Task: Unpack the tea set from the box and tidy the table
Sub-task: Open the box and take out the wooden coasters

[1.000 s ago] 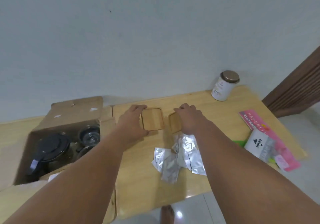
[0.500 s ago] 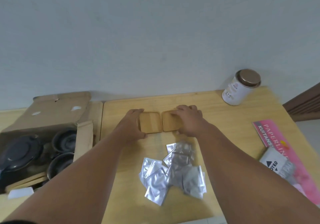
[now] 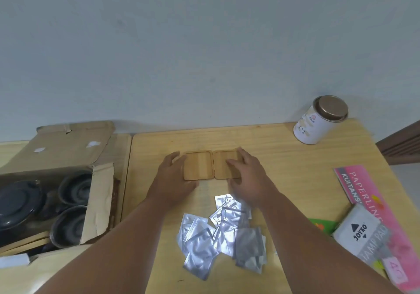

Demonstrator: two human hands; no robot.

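Note:
Two square wooden coasters lie flat and side by side on the table (image 3: pixel 284 157), the left coaster (image 3: pixel 198 168) touching the right coaster (image 3: pixel 223 162). My left hand (image 3: pixel 172 180) rests against the left coaster's outer and near edges, fingers apart. My right hand (image 3: pixel 247 180), slightly blurred, lies spread over the right coaster's right half. The open cardboard box (image 3: pixel 75 148) stands at the left. It holds a dark teapot (image 3: pixel 18 203), two dark cups (image 3: pixel 72 188) and some wooden pieces.
A pile of several silver foil sachets (image 3: pixel 222 237) lies between my forearms. A white tin with a bronze lid (image 3: pixel 318 123) stands at the back right. A pink receipt book (image 3: pixel 354 184) and a Joyko stamp pad pack (image 3: pixel 361 234) lie at the right edge.
Both hands pushed the two coasters together until they touch. My fingers have loosened and spread. The camera has tilted down and to the left.

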